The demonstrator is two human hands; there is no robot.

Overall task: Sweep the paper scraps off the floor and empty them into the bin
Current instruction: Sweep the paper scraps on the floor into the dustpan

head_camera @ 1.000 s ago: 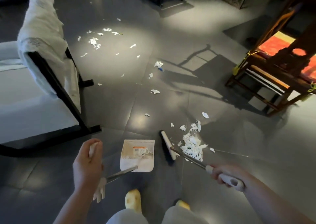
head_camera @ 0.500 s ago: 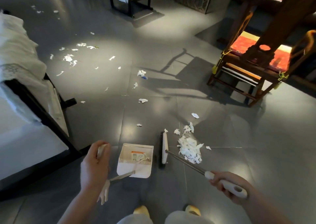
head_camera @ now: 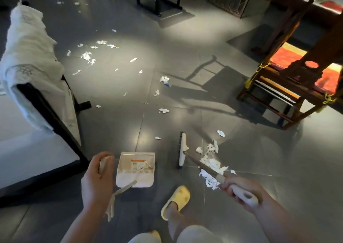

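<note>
- Right hand [head_camera: 239, 189] is wrapped around the white grip of the broom [head_camera: 182, 150]; its shaft runs up and left to the brush head, which stands on the floor.
- Left hand [head_camera: 97, 179] is closed round the upright handle of the dustpan [head_camera: 136, 169]; the pan sits flat on the tiles, mouth facing away from the person, a little paper already inside.
- Gathered pile of paper scraps [head_camera: 211, 165] lies on the right side of the brush head, under the shaft. The dustpan is on the head's left side, so the head stands between pile and pan.
- Brush head's long axis runs near-to-far, roughly parallel to the pan's side wall.
- Judgement: the right hand is nearer the pile; the brush must come round to the pile's far right side before it can push leftward.
- Loose scraps [head_camera: 164, 110] lie further out; no bin in view.
</note>
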